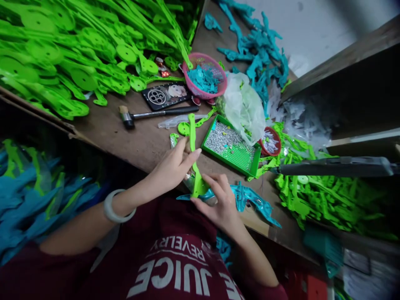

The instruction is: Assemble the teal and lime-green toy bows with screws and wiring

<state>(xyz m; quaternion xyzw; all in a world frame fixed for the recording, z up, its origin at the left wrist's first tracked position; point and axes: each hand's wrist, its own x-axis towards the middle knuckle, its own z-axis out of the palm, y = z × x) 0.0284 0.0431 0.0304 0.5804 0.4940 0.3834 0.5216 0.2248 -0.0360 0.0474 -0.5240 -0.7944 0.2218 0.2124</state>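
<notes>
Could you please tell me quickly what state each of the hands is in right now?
Left hand: closed, holding the green part near its middle.
Right hand: closed, fingers and thumb at the same part's wide lower end.

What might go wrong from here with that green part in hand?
The perforated green tray sits just beyond the right hand; a bump with the green plastic part might scatter its silvery pieces. The plastic bag appears to overhang that tray and could drag pieces out. The teal plastic part, near the table edge, might get nudged off.
</notes>
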